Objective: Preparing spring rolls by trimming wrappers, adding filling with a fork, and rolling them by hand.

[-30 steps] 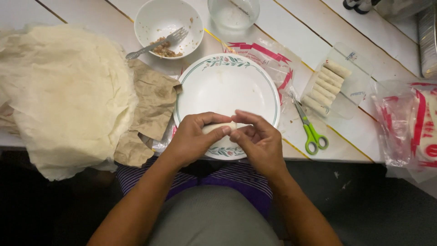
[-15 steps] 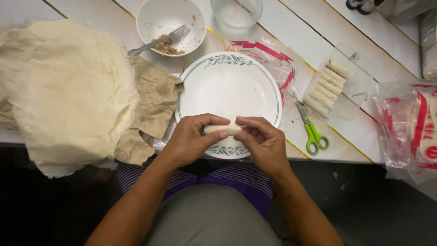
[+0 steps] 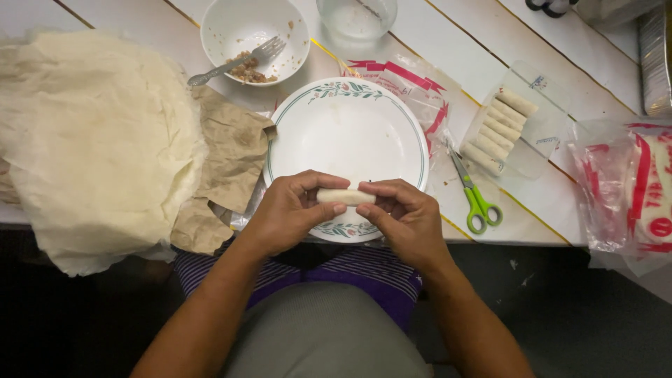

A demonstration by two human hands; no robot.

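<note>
Since a second ago the small pale roll [image 3: 345, 197] has been lifted slightly off the white floral-rimmed plate [image 3: 348, 129], now pinched end to end between the left hand [image 3: 290, 210] and right hand [image 3: 402, 213], looking fully wrapped.

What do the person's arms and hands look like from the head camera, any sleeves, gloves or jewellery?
Both forearms are bare, with no sleeves in view. The left hand and right hand wear no gloves, and no rings, watch or bracelets show. The fingers have short, unpainted nails.
</note>
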